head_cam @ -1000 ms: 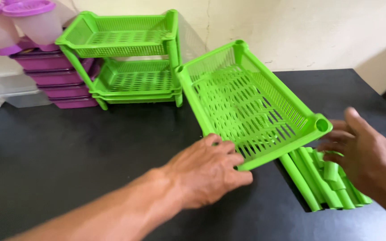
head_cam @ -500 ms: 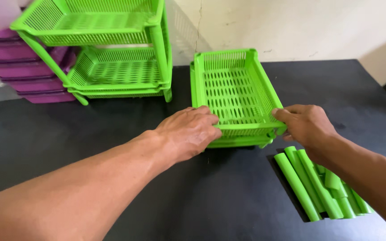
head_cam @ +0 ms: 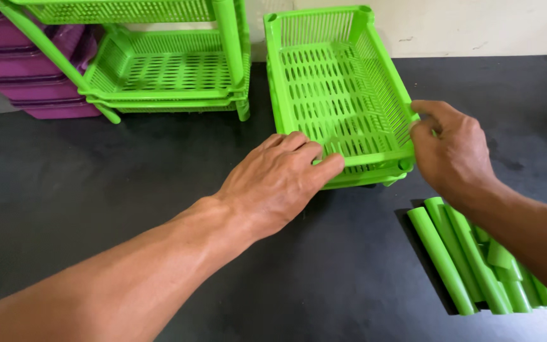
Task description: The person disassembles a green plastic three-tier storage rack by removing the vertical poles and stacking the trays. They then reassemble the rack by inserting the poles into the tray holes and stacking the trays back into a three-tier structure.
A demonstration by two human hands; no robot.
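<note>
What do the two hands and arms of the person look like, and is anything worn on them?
Both are bare: the left hand and right hand carry no gloves, rings or watch, and no sleeves show on the forearms. Veins and tendons stand out on the left forearm.
</note>
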